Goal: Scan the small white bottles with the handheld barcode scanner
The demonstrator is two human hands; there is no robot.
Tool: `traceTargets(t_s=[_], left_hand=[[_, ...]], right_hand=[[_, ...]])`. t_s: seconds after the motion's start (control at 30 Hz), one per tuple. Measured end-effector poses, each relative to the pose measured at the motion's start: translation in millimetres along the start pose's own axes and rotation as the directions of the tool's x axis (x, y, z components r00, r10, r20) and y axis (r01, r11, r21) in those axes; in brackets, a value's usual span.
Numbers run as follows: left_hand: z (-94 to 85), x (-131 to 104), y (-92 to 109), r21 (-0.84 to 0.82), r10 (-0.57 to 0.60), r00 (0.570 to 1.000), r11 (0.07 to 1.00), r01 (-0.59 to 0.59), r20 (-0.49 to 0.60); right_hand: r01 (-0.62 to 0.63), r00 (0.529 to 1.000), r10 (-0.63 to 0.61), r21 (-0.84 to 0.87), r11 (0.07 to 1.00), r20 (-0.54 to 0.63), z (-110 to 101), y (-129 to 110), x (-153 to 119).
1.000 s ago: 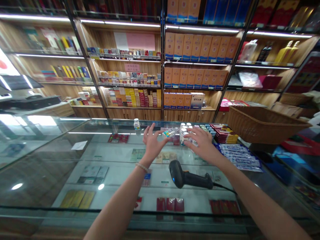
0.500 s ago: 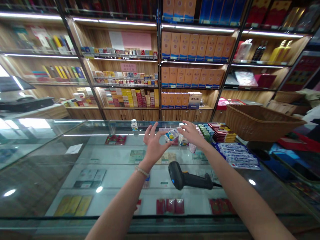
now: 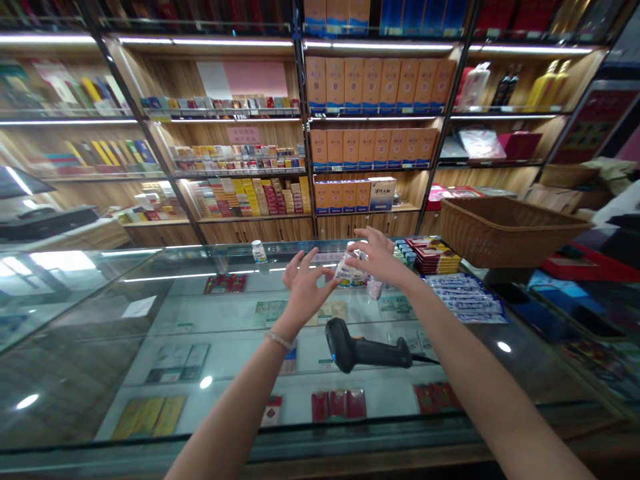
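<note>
Above the glass counter [image 3: 220, 360], my left hand [image 3: 306, 288] pinches the left edge of a small white bottle [image 3: 345, 268] with blue and yellow print. My right hand [image 3: 374, 255] has its fingers on the right side of the same bottle. Other small bottles stand close behind it, partly hidden by my right hand. A similar white bottle [image 3: 259, 251] stands apart at the back left of the counter. Nearer to me, a black handheld scanner [image 3: 367, 347] lies on the glass. A pink pack [image 3: 374, 288] is just below my right hand.
At the right are a wicker basket [image 3: 505, 233], blue-white sachets [image 3: 463, 298] and stacked red boxes [image 3: 434, 255]. Flat packs [image 3: 339, 405] show beneath the glass. Shelves of orange boxes [image 3: 373, 83] and cigarette packs line the back wall.
The view has shifted a little. The bottle between my hands has turned, and its printed face now shows differently. Both hands remain close together around it.
</note>
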State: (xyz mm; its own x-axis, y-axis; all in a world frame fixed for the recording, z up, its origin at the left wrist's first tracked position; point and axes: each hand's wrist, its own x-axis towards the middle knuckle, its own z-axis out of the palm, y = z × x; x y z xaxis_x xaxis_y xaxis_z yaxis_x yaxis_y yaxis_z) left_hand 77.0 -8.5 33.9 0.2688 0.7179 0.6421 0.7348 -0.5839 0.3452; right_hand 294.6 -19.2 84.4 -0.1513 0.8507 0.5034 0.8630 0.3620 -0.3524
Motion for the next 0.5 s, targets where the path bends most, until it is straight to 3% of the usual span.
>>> traceTargets(t_s=[0.23,0.5], left_hand=[[-1.1,15.9,13.7,0.111,0.059,0.987,0.991,-0.076,0.152],[25.6,15.1,10.5,0.110,0.175,0.956,0.973,-0.205,0.234]], right_hand=[[0.068,0.995,-0.062,-0.070,0.995,0.082,0.0,-0.5,-10.5],[0.049,0.998,-0.045,-0.134,0.990,0.037,30.0,19.9,-28.5]])
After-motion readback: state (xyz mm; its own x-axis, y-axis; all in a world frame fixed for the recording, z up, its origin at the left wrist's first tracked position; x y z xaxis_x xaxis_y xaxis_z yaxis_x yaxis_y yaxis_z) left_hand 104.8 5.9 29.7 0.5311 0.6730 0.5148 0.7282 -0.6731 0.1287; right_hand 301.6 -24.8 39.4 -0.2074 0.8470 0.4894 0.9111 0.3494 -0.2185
